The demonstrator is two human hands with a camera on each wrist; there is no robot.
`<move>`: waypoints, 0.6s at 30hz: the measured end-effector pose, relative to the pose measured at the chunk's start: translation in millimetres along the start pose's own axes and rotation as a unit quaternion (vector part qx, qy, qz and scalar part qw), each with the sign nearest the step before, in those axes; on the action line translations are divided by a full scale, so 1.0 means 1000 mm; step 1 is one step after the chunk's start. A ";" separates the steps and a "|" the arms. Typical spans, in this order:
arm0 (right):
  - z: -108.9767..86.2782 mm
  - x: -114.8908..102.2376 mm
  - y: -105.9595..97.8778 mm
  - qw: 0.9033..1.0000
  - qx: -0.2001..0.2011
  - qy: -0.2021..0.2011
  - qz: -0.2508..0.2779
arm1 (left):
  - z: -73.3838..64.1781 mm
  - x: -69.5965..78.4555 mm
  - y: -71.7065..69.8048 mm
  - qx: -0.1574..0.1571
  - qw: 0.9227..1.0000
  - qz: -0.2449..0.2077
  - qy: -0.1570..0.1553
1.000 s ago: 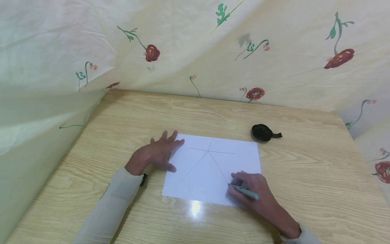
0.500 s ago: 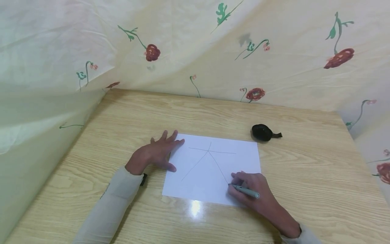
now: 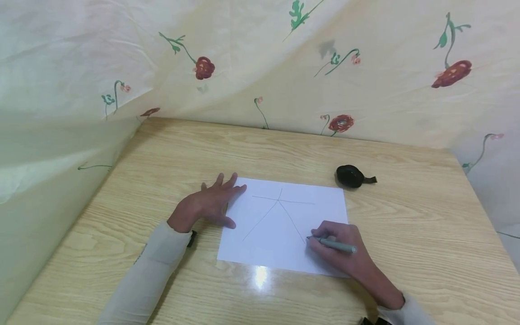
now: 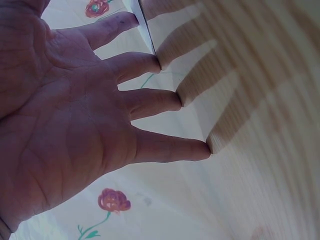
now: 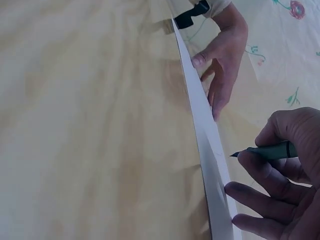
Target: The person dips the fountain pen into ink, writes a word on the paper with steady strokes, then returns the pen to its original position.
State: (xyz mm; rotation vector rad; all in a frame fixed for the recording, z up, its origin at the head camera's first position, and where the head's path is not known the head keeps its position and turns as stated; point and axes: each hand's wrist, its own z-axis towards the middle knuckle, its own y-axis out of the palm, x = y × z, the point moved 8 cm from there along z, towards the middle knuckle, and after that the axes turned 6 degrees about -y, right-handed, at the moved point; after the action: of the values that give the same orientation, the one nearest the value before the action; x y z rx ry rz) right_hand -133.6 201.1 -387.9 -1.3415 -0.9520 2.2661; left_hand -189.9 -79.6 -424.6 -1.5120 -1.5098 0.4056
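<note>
A white sheet of paper [image 3: 264, 250] lies on the table, bearing several thin dark strokes: a crossbar, a short upright and two slanting legs. My right hand [image 3: 339, 243] pinches a grey-green pen [image 3: 335, 244] over the paper's right part, its tip close to the lower end of the right leg. In the right wrist view the pen [image 5: 272, 151] has its dark point bare, standing off the sheet. My left hand [image 3: 211, 203] rests with spread fingers on the paper's left edge. The left wrist view shows its fingertips [image 4: 170, 100] touching the tabletop and the sheet's edge.
A small black pan-shaped dish with a short handle [image 3: 350, 176] sits just beyond the paper's far right corner. Flower-printed cloth [image 3: 260, 58] hangs behind and to the left of the wooden table [image 3: 406, 216].
My right hand has lifted the pen off the end of the right leg and shifted slightly right and away from me. The left hand stays put.
</note>
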 end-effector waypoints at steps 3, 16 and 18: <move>0.002 0.005 -0.002 1.000 0.002 0.009 0.005 | 0.000 0.000 0.000 -0.002 1.000 -0.001 0.000; 0.010 0.031 -0.021 0.998 0.041 0.053 0.003 | -0.003 0.001 0.000 -0.004 1.000 -0.011 0.007; 0.010 0.035 -0.024 0.997 0.047 0.065 0.011 | -0.004 0.001 0.000 -0.005 1.000 -0.011 0.006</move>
State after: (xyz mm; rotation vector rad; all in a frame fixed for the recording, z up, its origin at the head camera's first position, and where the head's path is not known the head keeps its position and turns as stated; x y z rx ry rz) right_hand -160.5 235.4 -390.4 -1.4439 -0.7808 2.1803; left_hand -186.9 -80.3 -422.4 -1.5022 -1.5195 0.3747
